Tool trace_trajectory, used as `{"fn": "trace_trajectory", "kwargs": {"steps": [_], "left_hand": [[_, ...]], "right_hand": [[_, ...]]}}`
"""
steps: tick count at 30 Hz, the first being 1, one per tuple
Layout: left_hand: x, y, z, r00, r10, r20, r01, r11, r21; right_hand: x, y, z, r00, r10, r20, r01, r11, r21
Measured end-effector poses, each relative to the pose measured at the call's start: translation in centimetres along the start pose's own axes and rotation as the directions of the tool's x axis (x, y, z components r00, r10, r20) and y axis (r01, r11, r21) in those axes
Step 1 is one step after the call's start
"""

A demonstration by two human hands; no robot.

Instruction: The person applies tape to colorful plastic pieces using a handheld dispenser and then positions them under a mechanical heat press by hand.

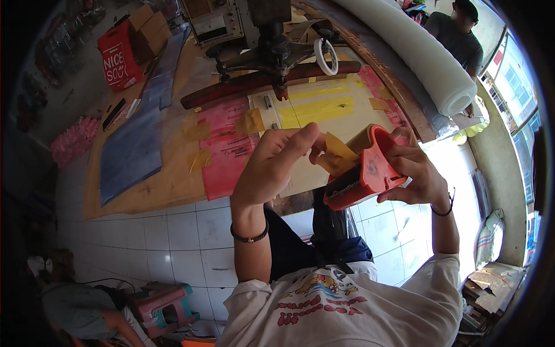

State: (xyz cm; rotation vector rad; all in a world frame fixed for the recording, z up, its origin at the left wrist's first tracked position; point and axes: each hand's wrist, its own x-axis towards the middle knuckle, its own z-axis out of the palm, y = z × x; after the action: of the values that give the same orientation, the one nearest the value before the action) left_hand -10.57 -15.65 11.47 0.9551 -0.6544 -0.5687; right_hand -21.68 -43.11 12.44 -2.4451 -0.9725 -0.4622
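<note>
My right hand (pixel 421 168) is wrapped round a red tape dispenser (pixel 373 173) with a serrated cutting edge, held up in front of me above the table's near edge. A short strip of yellow-brown tape (pixel 337 155) stands out from the roll. Its free end meets the fingers of my left hand (pixel 270 161), which are closed on it in a pinch, though the fingertips are partly hidden. Beneath my hands, a pale board (pixel 300 175) bears red sheets (pixel 224 168), yellow strips (pixel 324 109) and pieces of tape (pixel 250 121).
A machine with a long dark-red bar (pixel 222 89) stands over the table. Blue sheeting (pixel 132 150) lies left, near a red bag (pixel 118 58). A white foam roll (pixel 404 46) lines the right side. One person (pixel 459 37) is far right, another (pixel 78 312) lower left by stools (pixel 165 312).
</note>
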Motion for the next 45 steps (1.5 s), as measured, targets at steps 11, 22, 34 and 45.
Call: {"fn": "trace_trajectory", "kwargs": {"steps": [11, 22, 34, 45], "left_hand": [[-2.0, -0.9, 1.6, 0.955, 0.278, -0.100, -0.185, 0.827, 0.532], [-2.3, -1.5, 1.0, 0.857, 0.488, -0.165, -0.322, 0.758, 0.568], [-3.3, -1.3, 1.1, 0.786, 0.472, -0.398, -0.225, 0.819, 0.528], [-3.5, 0.0, 0.1, 0.839, 0.414, -0.352, -0.245, 0.866, 0.436]], "right_hand": [[0.8, -0.6, 0.5, 0.992, -0.027, -0.123, 0.017, 0.997, -0.081], [0.2, -0.8, 0.7, 0.978, -0.082, -0.193, 0.069, 0.995, -0.071], [1.3, -1.4, 0.6, 0.973, -0.013, -0.230, -0.007, 0.996, -0.085], [1.5, -2.0, 1.4, 0.964, -0.119, -0.237, 0.119, 0.993, -0.013]]}}
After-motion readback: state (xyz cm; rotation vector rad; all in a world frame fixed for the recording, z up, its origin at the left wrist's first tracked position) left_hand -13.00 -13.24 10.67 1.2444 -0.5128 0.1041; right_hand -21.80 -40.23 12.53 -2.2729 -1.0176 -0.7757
